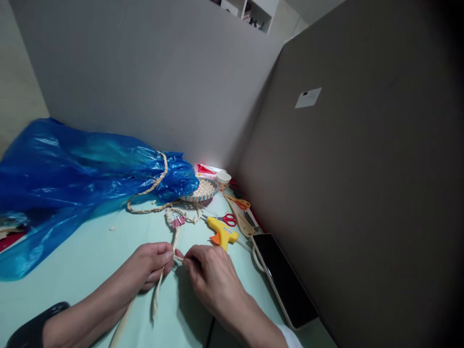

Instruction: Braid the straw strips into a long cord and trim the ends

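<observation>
A pale plaited cord [176, 237] of flat straw-like strands runs down from a pink binder clip [178, 222] to my hands. My left hand [154, 263] pinches the lower end of the plait between thumb and fingers. With closed fingertips my right hand [211, 266] holds one strand [179, 258] out to the right. Another loose strand [156, 295] hangs below my left hand, and a longer one [122, 323] passes under the left forearm. Beyond the clip, a finished length of braid [194, 218] curls on the table.
A yellow hot glue gun [222, 231], red-handled scissors [229, 220] and a phone [286, 280] lie to the right. A blue plastic bag [90, 169] tied with braided cord fills the left. Behind stand a woven basket [201, 190] and a paper cup [223, 180]. Grey partitions [163, 72] enclose the table.
</observation>
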`<action>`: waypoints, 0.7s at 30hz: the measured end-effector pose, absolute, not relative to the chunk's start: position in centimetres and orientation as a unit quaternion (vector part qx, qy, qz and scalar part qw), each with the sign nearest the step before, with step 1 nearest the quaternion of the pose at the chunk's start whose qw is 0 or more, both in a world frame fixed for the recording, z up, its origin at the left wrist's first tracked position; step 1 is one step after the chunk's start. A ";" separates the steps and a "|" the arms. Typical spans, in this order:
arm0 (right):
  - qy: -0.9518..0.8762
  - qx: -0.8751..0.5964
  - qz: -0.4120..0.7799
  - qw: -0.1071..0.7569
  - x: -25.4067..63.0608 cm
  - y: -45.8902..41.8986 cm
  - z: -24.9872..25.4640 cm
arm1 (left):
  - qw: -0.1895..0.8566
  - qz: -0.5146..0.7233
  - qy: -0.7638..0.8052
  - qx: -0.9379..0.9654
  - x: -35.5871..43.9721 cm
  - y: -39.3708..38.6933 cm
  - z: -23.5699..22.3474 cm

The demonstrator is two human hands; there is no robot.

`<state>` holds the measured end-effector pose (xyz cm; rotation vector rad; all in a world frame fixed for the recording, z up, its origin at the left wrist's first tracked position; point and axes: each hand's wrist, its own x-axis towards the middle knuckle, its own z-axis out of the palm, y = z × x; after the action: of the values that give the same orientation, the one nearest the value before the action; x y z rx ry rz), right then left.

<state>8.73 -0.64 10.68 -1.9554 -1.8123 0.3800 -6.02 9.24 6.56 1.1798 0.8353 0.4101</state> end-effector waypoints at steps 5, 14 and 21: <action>-0.658 -0.710 0.144 0.205 8.7 -0.8 10.5 | 0.715 0.188 0.418 0.528 -5.5 9.0 6.2; -0.667 -0.718 0.137 0.143 9.2 -0.9 11.1 | 0.691 0.215 0.440 0.532 -4.7 9.3 4.7; -0.699 -0.690 0.106 0.158 9.1 -1.0 10.3 | 0.714 0.219 0.396 0.534 -5.0 10.5 1.7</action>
<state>9.14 -1.04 10.30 -1.9731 -1.9992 0.3021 -5.04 10.54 1.70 1.1829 0.8781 0.4862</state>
